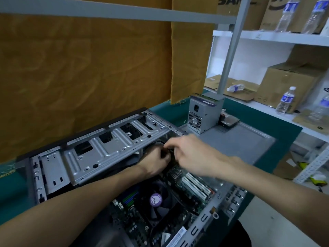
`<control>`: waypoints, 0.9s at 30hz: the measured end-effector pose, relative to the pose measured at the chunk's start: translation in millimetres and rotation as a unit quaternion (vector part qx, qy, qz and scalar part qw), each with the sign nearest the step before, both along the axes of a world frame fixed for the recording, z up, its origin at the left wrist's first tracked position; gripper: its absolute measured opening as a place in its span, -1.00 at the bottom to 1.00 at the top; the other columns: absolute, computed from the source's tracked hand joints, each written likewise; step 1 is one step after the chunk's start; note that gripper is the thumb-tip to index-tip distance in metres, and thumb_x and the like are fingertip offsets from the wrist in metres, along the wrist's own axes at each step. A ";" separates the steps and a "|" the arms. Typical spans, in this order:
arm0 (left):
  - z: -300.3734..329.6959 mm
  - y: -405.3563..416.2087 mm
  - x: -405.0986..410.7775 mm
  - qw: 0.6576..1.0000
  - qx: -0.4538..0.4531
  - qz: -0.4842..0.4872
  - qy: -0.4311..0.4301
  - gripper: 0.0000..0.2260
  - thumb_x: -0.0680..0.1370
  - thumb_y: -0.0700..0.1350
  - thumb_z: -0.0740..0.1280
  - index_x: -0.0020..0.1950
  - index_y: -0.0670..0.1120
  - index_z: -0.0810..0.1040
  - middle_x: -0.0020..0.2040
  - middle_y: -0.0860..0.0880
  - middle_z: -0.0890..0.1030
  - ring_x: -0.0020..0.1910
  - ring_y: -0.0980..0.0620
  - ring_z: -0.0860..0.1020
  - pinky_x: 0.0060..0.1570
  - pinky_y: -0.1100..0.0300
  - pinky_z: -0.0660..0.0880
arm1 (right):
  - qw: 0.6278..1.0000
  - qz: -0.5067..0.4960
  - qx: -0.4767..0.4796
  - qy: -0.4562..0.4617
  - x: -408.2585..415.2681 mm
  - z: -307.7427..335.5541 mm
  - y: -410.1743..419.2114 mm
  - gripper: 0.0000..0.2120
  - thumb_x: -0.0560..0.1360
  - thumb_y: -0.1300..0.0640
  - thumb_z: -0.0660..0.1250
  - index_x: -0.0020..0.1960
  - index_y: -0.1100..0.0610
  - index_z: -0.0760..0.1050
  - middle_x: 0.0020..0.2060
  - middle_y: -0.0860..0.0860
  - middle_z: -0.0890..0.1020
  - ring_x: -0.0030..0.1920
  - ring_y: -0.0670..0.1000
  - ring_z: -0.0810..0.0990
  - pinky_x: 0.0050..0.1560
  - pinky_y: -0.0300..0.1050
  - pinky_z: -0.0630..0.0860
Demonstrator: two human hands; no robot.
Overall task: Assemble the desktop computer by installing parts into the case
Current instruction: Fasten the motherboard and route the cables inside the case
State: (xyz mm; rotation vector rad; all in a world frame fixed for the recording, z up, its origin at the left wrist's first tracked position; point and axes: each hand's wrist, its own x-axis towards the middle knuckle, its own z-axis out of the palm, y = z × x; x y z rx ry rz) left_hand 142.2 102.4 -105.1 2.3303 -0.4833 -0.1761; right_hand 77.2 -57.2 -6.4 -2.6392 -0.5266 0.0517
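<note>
head view: the computer case (99, 150) lies on its side on the green tabletop (12, 186), open side up, a box of stamped grey sheet metal with ribs, punched holes and square cut-outs along its drive cage (114, 147). inside sits the dark motherboard (135, 223), with a round black cooler fan (156, 202) carrying a purple sticker at its hub, and long white expansion slots (195, 188) beside a small finned heatsink (173, 172).

both hands reach deep into the case just under the cage edge. the left hand (154, 163) is curled, its fingers closed round a black cable (156, 142) that loops up against the cage. the right hand (188, 154) is blurred; its fingers bend down to the same spot and seem to pinch the cable end, though the blur leaves the grip uncertain.

the cage overhangs the hands on the left, and both forearms cross above the fan. behind the case a boxy grey power supply (201, 116) with a honeycomb grille stands upright on a flat grey panel (236, 141), well apart from the hands. a mustard cloth (80, 68) hangs behind. white shelves (267, 37) on the right hold cardboard boxes (288, 86) and clear water bottles (285, 99).
</note>
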 end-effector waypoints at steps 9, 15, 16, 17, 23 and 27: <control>-18.0 -1.6 10.8 0.998 -0.028 0.029 -0.047 -0.86 0.64 0.05 0.34 -0.04 0.02 0.50 -0.15 0.07 0.57 -0.21 0.16 0.55 -0.23 0.39 0.39 | 0.996 -0.064 0.060 0.011 61.5 -12.1 -31.3 -0.72 0.74 0.06 0.04 0.09 0.09 0.51 -0.11 -0.02 0.56 -0.09 0.00 0.52 -0.07 -0.07 0.41; -21.7 4.2 18.6 0.999 -0.013 -0.012 -0.052 -0.83 0.65 0.13 0.27 0.00 0.06 0.49 -0.11 0.05 0.56 -0.13 0.07 0.56 -0.09 0.16 0.51 | 0.997 -0.042 0.060 0.014 56.3 -21.4 -32.6 -0.66 0.73 0.04 0.01 -0.18 0.07 0.32 -0.27 0.04 0.49 -0.21 0.02 0.47 -0.24 -0.01 0.33; -19.2 0.0 20.2 0.998 -0.017 -0.007 -0.055 -0.84 0.66 0.12 0.26 -0.02 0.06 0.48 -0.12 0.07 0.56 -0.15 0.09 0.55 -0.12 0.20 0.48 | 0.997 -0.042 0.059 0.013 56.6 -20.9 -32.5 -0.67 0.73 0.04 0.01 -0.18 0.06 0.31 -0.27 0.03 0.48 -0.22 0.00 0.46 -0.27 -0.03 0.31; -17.2 -5.5 22.2 0.998 -0.027 -0.002 -0.055 -0.83 0.66 0.11 0.26 -0.05 0.06 0.48 -0.15 0.07 0.56 -0.19 0.16 0.54 -0.16 0.28 0.44 | 0.997 -0.043 0.058 0.013 57.1 -20.1 -32.3 -0.67 0.73 0.05 0.01 -0.19 0.06 0.31 -0.27 0.02 0.47 -0.22 -0.03 0.45 -0.27 -0.06 0.29; -7.5 -8.8 28.8 0.997 0.021 -0.035 -0.071 -0.69 0.66 0.15 0.24 0.01 -0.10 0.52 -0.11 -0.09 0.60 -0.21 0.10 0.54 -0.16 0.12 0.48 | 0.997 -0.047 0.059 0.012 58.5 -21.7 -32.3 -0.67 0.73 0.04 0.01 -0.20 0.03 0.32 -0.25 0.01 0.49 -0.20 -0.07 0.45 -0.23 -0.01 0.25; -0.8 13.2 18.4 0.983 0.123 -0.072 -0.114 -0.86 0.67 -0.04 0.14 0.07 -0.02 0.47 0.02 0.02 0.54 -0.07 0.11 0.51 0.03 0.10 0.48 | 0.997 -0.041 0.064 0.012 58.7 -25.2 -34.9 -0.66 0.73 0.03 0.00 -0.19 0.07 0.33 -0.27 0.05 0.50 -0.21 0.00 0.45 -0.27 -0.01 0.27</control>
